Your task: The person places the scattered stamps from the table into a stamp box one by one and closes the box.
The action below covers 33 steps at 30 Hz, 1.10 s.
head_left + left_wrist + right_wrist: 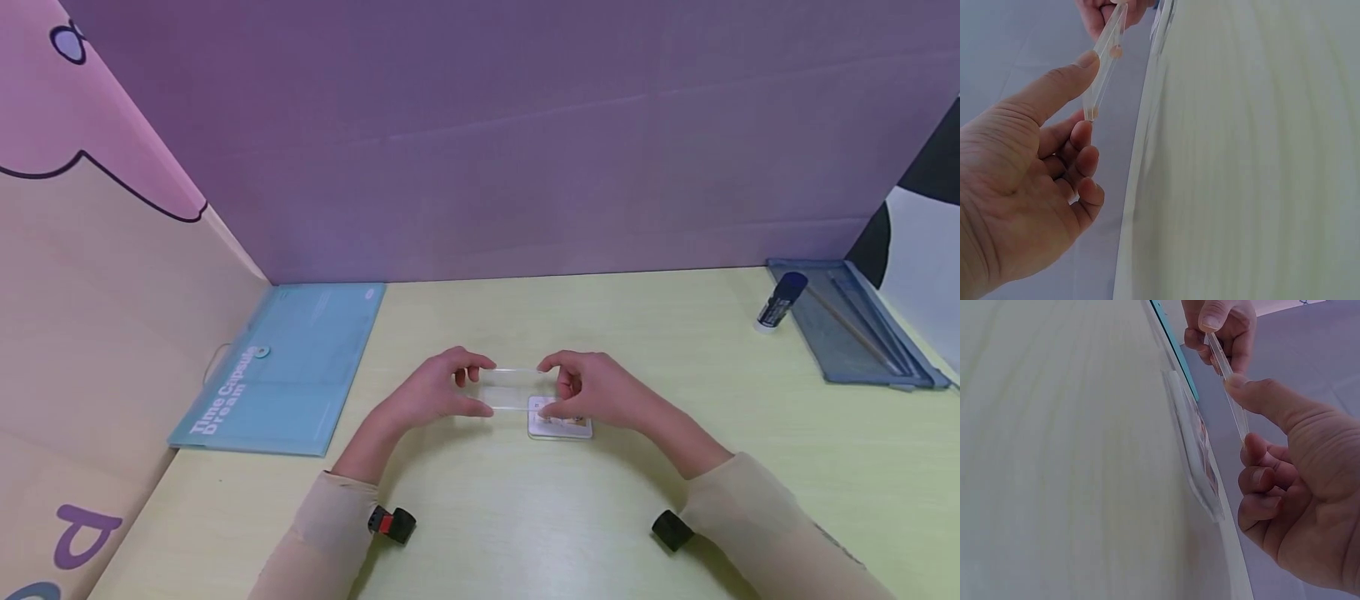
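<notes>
A clear, flat rectangular plastic piece (514, 390) is held level above the table between both hands. My left hand (429, 388) pinches its left end, thumb on the near edge and fingertips on the far edge. The right hand (603, 389) grips the right end the same way. Seen nearly edge-on in the left wrist view, the plastic piece (1107, 62) looks thin with a narrow rim. Partly beneath the right hand lies a small flat case with rounded corners and a printed top (558, 429); the right wrist view shows this case (1192, 447) resting on the table.
On the left lies a light blue document folder (300, 367) with a button and string. At the far right, a glue stick with a dark blue cap (782, 300) stands beside a dark see-through pouch (832, 333). A purple panel (525, 167) borders the table's back edge.
</notes>
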### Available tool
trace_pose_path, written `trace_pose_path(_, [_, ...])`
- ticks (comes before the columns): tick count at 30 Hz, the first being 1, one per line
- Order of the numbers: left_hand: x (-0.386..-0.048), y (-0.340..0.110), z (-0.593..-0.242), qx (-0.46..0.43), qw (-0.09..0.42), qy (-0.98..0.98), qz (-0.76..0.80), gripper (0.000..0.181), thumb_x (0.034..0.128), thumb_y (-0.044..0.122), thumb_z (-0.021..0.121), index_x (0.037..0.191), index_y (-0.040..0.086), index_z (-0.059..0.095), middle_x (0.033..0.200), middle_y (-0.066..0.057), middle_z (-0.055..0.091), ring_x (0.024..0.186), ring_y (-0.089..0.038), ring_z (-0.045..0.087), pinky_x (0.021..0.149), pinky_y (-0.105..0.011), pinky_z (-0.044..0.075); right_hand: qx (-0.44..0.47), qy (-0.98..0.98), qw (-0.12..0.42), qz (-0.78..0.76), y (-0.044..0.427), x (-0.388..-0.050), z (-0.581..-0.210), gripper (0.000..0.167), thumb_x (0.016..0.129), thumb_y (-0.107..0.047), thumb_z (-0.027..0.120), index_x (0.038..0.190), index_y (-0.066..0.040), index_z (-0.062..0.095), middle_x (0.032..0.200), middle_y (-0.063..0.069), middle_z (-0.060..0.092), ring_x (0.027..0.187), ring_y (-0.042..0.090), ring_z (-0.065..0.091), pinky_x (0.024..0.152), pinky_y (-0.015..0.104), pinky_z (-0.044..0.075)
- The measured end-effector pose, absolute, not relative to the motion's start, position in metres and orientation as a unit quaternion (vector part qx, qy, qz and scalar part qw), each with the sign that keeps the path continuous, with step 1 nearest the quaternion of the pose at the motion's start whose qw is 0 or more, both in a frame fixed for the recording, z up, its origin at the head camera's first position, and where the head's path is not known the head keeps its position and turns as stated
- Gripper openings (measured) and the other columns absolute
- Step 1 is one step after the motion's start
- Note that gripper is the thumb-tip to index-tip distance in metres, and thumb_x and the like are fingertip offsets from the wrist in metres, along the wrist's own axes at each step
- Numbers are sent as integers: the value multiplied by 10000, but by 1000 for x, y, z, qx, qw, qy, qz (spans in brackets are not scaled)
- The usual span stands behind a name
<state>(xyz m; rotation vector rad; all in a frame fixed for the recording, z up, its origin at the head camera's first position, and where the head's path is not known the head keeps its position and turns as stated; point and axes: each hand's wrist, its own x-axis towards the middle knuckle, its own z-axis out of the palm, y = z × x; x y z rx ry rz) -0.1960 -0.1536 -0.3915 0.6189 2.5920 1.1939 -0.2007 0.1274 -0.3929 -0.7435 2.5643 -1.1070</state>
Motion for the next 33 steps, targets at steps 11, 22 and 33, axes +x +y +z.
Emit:
trace_pose_path(11, [-194, -140, -393, 226, 114, 886, 388, 576, 780, 197, 898, 1298, 108, 660, 1027, -41, 568, 929, -223, 506, 713, -289, 455, -251, 883, 129, -376, 140, -196, -394, 548, 811, -239, 866, 1240, -19, 607, 753, -17, 579, 686, 165, 527, 617, 278, 440])
trace_pose_path(22, [-190, -127, -396, 238, 121, 884, 383, 566, 774, 177, 903, 1274, 75, 659, 997, -55, 555, 897, -216, 490, 720, -268, 412, -250, 882, 124, -380, 150, -189, -395, 525, 789, -204, 877, 1205, -18, 617, 747, -21, 548, 691, 151, 509, 610, 254, 420])
trace_pose_path(33, [-191, -115, -404, 250, 120, 889, 365, 559, 763, 193, 912, 1250, 83, 660, 977, -32, 553, 884, -171, 482, 751, -265, 415, -237, 890, 132, -367, 158, -184, -395, 546, 784, -208, 882, 1214, -8, 610, 731, -26, 548, 703, 153, 512, 611, 258, 417])
